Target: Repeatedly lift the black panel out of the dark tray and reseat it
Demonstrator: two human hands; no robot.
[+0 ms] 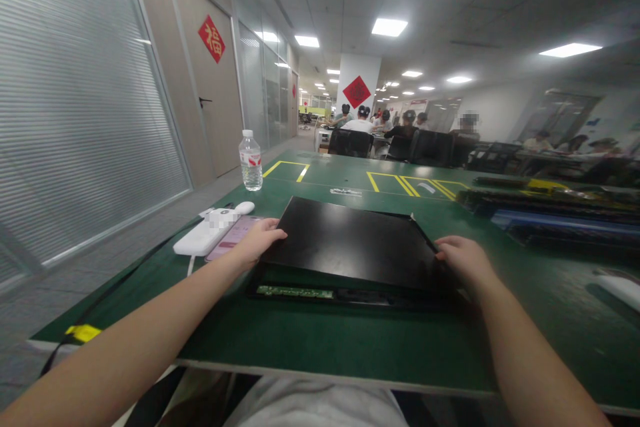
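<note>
A flat black screen panel (350, 240) with a glossy face is in front of me, tilted above the table. My left hand (259, 240) is closed on its left edge, thumb on top. At the right edge, my right hand (463, 260) pinches the panel's side, where a thin black rim runs up to the far corner. Under the panel's near edge, a narrow green circuit board (295, 292) shows along a black strip (380, 298). The panel hides the rest of what is beneath it.
On the green table (300, 340) a water bottle (251, 160) stands at the back left. A white device (205, 233) and a phone (233, 237) lie by my left hand. Dark strips (540, 213) are piled at right, near a white mouse-like object (620, 290). People (360, 123) sit beyond.
</note>
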